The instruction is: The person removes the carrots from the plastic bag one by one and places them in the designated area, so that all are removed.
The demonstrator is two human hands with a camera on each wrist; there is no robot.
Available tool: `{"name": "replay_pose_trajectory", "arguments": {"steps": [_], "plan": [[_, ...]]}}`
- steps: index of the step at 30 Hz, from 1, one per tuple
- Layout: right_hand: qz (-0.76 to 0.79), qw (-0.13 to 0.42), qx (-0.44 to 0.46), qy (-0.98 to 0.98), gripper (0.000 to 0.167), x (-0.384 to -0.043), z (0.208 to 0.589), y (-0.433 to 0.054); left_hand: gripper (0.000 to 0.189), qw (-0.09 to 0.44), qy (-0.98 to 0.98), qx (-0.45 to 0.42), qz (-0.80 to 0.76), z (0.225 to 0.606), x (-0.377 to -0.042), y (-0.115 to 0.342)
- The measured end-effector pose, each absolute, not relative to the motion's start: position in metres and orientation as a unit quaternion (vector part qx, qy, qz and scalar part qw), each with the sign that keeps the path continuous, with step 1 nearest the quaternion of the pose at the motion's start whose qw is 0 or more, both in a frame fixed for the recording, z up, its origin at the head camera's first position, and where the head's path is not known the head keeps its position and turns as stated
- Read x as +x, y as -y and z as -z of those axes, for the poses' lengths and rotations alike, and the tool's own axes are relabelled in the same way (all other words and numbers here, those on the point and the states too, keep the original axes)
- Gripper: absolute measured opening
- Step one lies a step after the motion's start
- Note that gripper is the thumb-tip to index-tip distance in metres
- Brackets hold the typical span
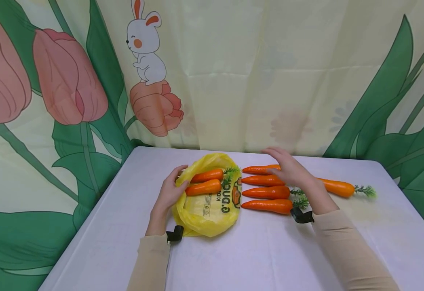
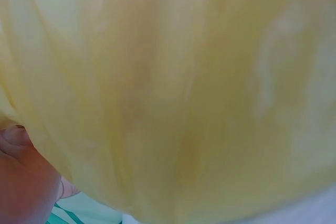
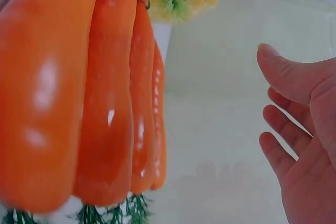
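Observation:
A yellow plastic bag (image 1: 206,232) with dark print lies open on the table. Two toy carrots (image 1: 204,187) with green tops rest in its mouth. My left hand (image 1: 169,193) holds the bag's left rim; in the left wrist view the film (image 2: 173,98) fills most of the picture and the hand (image 2: 29,182) shows only at the lower left. To the right of the bag, several orange carrots (image 1: 265,192) lie side by side, tips toward it. Over the far ones hovers my right hand (image 1: 292,169), fingers spread and holding nothing; the right wrist view shows this hand (image 3: 310,119) apart from the carrots (image 3: 107,98).
Another carrot (image 1: 337,187) lies farther right, partly behind my right forearm. The white-covered table (image 1: 255,258) runs back to a curtain (image 1: 226,81) printed with tulips and a rabbit.

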State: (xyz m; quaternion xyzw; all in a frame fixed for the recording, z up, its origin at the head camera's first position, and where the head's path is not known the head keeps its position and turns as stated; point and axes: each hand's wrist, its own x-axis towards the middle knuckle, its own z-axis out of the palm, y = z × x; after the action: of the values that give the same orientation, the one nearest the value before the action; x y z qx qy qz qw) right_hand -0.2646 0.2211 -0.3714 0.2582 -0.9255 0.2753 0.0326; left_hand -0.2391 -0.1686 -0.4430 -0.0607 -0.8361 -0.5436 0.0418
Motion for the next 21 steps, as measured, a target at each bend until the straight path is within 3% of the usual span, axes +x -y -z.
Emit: {"name": "replay_pose_trajectory", "arguments": {"steps": [21], "plan": [[-0.310,0.001,0.285,0.907,0.063,-0.259,0.387,-0.153,0.052,0.041,0.839,-0.065,0.538,0.442,-0.240,0.168]]}}
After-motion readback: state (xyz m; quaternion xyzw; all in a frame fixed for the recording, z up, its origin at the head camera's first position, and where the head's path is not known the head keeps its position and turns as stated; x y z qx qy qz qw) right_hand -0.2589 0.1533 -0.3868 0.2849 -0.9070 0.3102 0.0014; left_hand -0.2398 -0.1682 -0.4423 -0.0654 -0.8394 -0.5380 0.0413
